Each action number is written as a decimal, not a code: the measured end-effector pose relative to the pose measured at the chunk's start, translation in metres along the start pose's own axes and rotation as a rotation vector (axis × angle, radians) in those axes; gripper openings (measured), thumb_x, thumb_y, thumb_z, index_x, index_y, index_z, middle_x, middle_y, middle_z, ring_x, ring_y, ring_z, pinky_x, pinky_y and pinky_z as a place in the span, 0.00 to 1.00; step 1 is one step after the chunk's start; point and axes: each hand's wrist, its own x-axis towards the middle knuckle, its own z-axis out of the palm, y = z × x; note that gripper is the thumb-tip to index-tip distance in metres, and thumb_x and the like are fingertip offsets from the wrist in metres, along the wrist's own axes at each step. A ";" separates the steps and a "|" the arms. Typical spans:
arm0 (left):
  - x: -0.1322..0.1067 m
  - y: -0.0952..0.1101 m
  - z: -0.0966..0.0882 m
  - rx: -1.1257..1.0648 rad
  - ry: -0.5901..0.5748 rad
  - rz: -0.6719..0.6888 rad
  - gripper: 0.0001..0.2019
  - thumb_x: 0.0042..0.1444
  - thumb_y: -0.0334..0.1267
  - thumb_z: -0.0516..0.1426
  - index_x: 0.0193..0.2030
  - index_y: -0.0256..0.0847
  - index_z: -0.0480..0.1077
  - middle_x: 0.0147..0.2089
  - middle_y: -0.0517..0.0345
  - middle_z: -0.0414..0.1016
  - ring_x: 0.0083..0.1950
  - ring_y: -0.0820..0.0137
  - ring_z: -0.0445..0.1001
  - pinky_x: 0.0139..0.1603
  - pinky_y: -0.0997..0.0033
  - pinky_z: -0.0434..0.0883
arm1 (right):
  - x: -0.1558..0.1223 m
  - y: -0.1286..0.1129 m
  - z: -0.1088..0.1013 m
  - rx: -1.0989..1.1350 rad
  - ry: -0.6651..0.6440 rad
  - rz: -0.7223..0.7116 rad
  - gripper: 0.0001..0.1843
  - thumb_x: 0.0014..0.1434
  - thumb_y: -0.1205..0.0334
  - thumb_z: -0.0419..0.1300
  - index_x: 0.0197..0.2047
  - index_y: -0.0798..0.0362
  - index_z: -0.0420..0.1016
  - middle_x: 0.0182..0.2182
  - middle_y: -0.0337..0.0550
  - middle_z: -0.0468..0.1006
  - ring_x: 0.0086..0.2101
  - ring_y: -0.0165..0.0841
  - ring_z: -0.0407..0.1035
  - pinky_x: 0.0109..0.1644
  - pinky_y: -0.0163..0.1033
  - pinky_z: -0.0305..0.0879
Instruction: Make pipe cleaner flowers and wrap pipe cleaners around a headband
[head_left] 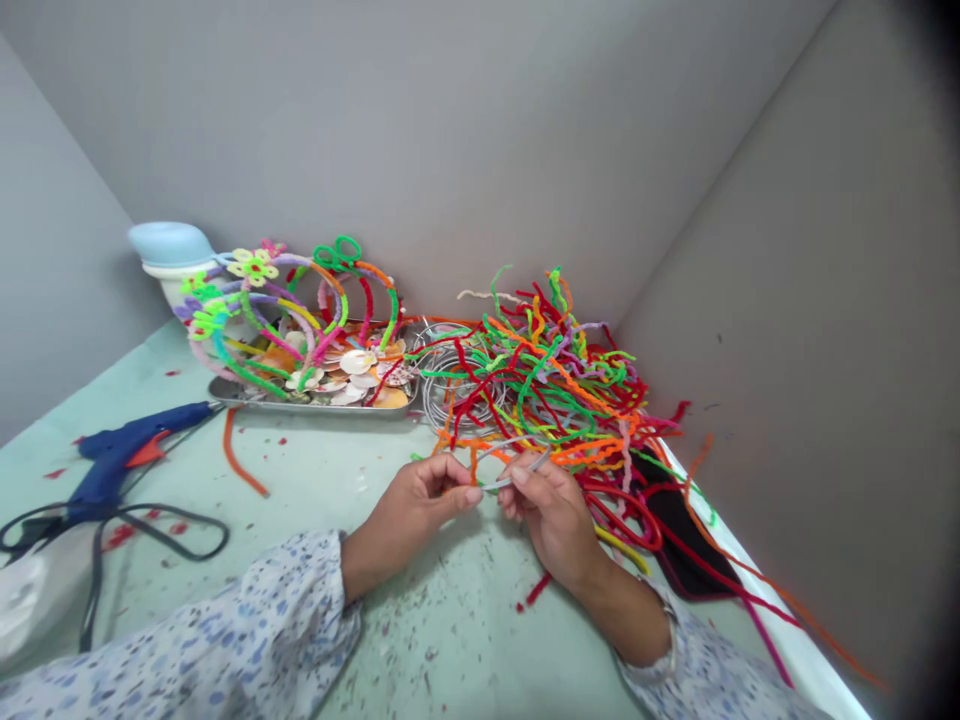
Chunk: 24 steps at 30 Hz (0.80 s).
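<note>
My left hand point(420, 500) and my right hand point(551, 510) meet near the middle of the pale green table point(315, 480). Both pinch a thin grey wire point(517, 478) that runs between their fingertips. An orange pipe cleaner point(472, 462) stands up at my left fingertips and looks wound onto the wire. Just behind the hands lies a big tangled heap of pipe cleaners point(547, 380) in red, green, orange, yellow and pink. A coil of grey wire point(450, 380) lies at the heap's left side.
A metal tray point(315, 405) at the back holds shells and several pipe-cleaner headbands point(285, 310). A blue glue gun point(120, 455) with a black cord lies at the left. A loose orange pipe cleaner point(240, 455) lies near the tray. Grey walls close in behind and at the right.
</note>
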 end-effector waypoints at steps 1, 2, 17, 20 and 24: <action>0.000 0.000 0.000 0.001 0.001 0.000 0.11 0.52 0.41 0.61 0.30 0.36 0.66 0.26 0.65 0.62 0.27 0.77 0.57 0.30 0.75 0.56 | 0.000 0.000 0.000 -0.002 -0.004 0.000 0.11 0.59 0.57 0.58 0.29 0.54 0.73 0.22 0.36 0.72 0.22 0.25 0.63 0.26 0.31 0.58; 0.000 0.000 0.000 0.002 0.002 -0.001 0.11 0.52 0.41 0.61 0.29 0.36 0.66 0.25 0.65 0.62 0.27 0.77 0.57 0.29 0.75 0.55 | 0.000 0.000 0.000 -0.006 -0.009 0.000 0.11 0.58 0.57 0.58 0.29 0.54 0.74 0.22 0.37 0.72 0.22 0.25 0.63 0.26 0.31 0.58; 0.002 0.006 -0.004 -0.054 -0.068 -0.116 0.09 0.47 0.37 0.61 0.23 0.36 0.67 0.21 0.64 0.62 0.25 0.75 0.58 0.30 0.74 0.55 | -0.002 0.001 -0.001 -0.036 -0.101 -0.011 0.10 0.59 0.60 0.58 0.28 0.54 0.73 0.22 0.37 0.72 0.22 0.26 0.63 0.26 0.32 0.57; 0.002 0.006 -0.005 -0.040 -0.064 -0.106 0.10 0.48 0.38 0.61 0.24 0.36 0.67 0.22 0.64 0.62 0.25 0.75 0.58 0.30 0.74 0.54 | -0.002 0.000 0.000 -0.036 -0.091 -0.007 0.10 0.59 0.59 0.58 0.28 0.54 0.73 0.22 0.37 0.72 0.22 0.26 0.63 0.26 0.33 0.57; 0.000 0.010 -0.004 0.012 -0.077 -0.061 0.11 0.51 0.42 0.60 0.25 0.37 0.67 0.24 0.63 0.63 0.27 0.75 0.59 0.31 0.74 0.55 | -0.003 -0.001 0.001 -0.024 -0.041 0.008 0.10 0.58 0.58 0.58 0.30 0.54 0.73 0.21 0.37 0.71 0.22 0.27 0.63 0.26 0.33 0.57</action>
